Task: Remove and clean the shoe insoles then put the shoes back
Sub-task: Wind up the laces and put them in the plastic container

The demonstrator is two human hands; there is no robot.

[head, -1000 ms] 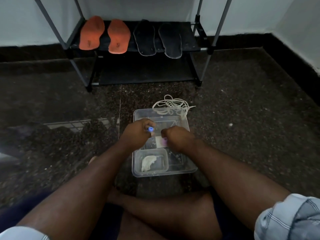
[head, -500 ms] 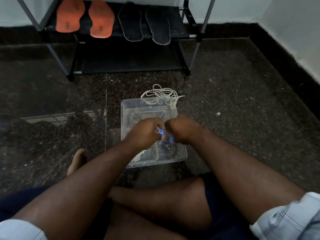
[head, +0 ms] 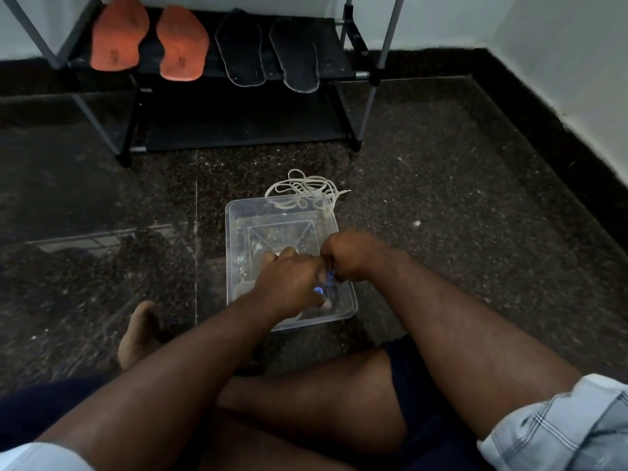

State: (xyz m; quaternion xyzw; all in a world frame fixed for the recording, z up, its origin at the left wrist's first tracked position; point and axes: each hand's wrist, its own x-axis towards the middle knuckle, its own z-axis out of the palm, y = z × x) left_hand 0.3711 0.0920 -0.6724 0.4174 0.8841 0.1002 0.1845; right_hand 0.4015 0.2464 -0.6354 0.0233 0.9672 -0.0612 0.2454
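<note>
White laces [head: 306, 192] draped over clear tub's [head: 231, 232] far rim, on dark granite floor [head: 441, 198].

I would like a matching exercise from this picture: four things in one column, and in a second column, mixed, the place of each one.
Things:
1. orange insoles
2. dark insoles
3. white shoelaces
4. small blue object

Places:
A. draped over the far rim of the clear plastic tub
B. on the left part of the rack shelf
C. between the left hand and the right hand, over the tub
D. on the shelf, right of the orange pair

Pairs: 1-B, 2-D, 3-A, 4-C
</note>
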